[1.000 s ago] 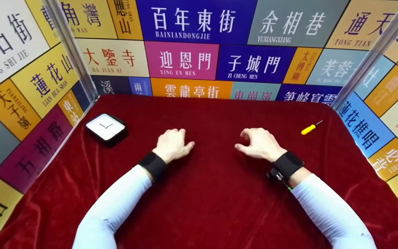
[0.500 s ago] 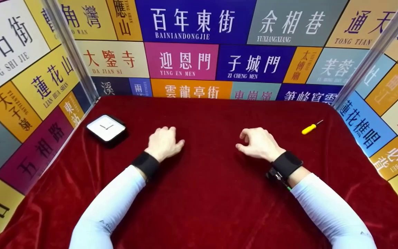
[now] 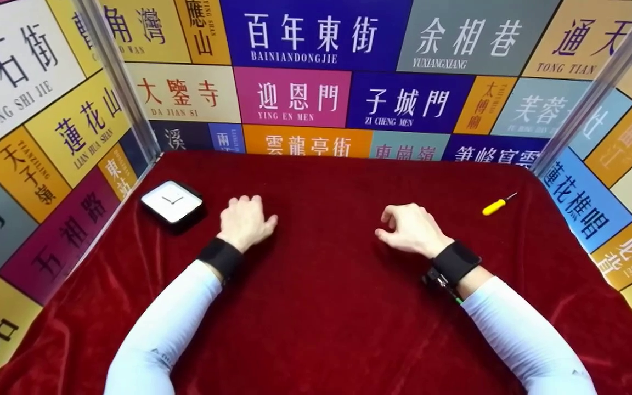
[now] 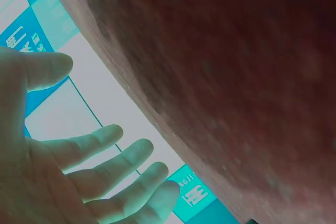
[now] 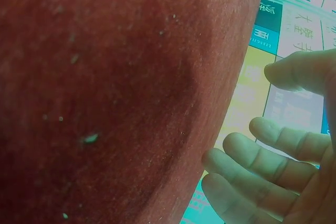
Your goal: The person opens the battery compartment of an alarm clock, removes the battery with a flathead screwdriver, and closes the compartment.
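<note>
My left hand (image 3: 245,222) is over the red cloth, to the right of a square clock (image 3: 171,202) with a white face and dark case. Nothing lies between its loosely bent fingers, which the left wrist view shows spread apart from the thumb (image 4: 50,70). On the other side my right hand (image 3: 412,229) stays above the cloth, its fingers softly curved and holding nothing. Farther right lies a screwdriver (image 3: 494,207) with a yellow handle, its thin shaft pointing to the back right. Neither hand touches the clock or the screwdriver.
Dark red velvet cloth (image 3: 316,307) covers the table, with folds at the left and right. Panels (image 3: 294,99) printed with Chinese characters stand behind and at both sides. Clear upright posts (image 3: 124,82) mark the back corners.
My left hand has moved left, toward the clock, and slightly back. The right hand has stayed nearly where it was. Clock and screwdriver keep their places on the cloth.
</note>
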{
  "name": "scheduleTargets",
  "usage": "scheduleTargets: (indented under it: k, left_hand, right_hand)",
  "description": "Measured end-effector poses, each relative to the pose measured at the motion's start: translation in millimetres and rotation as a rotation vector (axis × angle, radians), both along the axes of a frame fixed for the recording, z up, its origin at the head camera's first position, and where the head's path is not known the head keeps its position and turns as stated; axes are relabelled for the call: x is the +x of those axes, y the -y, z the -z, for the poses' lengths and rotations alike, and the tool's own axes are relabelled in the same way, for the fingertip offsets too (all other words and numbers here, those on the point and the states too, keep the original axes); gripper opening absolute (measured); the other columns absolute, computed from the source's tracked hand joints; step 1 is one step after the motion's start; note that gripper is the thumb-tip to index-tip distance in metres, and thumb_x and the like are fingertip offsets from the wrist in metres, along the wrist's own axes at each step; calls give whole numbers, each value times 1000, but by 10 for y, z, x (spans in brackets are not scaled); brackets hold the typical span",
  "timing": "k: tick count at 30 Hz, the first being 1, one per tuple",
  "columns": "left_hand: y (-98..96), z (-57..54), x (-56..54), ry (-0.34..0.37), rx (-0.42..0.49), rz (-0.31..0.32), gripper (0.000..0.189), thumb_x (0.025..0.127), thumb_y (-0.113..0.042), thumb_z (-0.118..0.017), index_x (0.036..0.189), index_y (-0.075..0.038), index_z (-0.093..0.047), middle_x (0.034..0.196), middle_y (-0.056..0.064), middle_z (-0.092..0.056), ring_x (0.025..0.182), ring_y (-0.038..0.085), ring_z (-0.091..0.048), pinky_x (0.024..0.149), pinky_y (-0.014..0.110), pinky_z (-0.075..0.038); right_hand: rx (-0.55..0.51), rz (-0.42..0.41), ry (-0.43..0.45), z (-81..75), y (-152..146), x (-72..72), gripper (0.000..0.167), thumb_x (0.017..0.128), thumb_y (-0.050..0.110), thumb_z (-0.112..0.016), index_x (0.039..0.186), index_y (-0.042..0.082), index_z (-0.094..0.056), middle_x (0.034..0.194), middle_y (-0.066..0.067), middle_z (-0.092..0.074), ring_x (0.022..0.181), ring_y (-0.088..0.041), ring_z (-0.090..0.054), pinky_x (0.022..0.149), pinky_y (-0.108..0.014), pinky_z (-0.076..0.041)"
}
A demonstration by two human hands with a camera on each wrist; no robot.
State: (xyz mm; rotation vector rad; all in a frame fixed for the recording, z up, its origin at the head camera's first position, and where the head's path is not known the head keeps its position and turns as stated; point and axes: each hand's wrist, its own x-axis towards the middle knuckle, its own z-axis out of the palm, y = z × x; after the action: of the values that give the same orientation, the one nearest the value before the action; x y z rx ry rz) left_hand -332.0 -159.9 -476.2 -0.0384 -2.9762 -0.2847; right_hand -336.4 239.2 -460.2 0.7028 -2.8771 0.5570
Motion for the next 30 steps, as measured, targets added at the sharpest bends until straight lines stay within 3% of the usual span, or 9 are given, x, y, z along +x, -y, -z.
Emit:
scheduleTargets:
  k: [7, 14, 30]
  left_hand:
    - [138, -43, -10, -35, -41, -37, 69, 102, -56, -68, 136, 3, -67, 131, 31, -74, 122, 52, -67, 100, 67, -59]
    - [281, -74, -23, -62, -25, -78, 71, 102, -56, -68, 140, 4, -65, 135, 32, -71, 127, 54, -62, 105, 71, -54]
    - [693, 17, -94, -129, 10, -233, 71, 99, -51, -71, 135, 10, -63, 137, 41, -60, 134, 61, -53, 105, 79, -49]
  right_hand:
    - [20, 19, -10, -25, 5, 3, 34, 91, 37, -83, 109, 8, -80, 94, -10, -82, 84, -28, -75, 73, -51, -62]
    - [28, 21, -14, -16, 39, 3, 35, 91, 38, -82, 111, 9, -81, 97, -9, -83, 86, -29, -76, 75, -53, -63]
    - [5, -20, -9, 37, 180, -10, 35, 91, 34, -83, 113, 8, -81, 100, -12, -82, 89, -30, -76, 78, -53, -64]
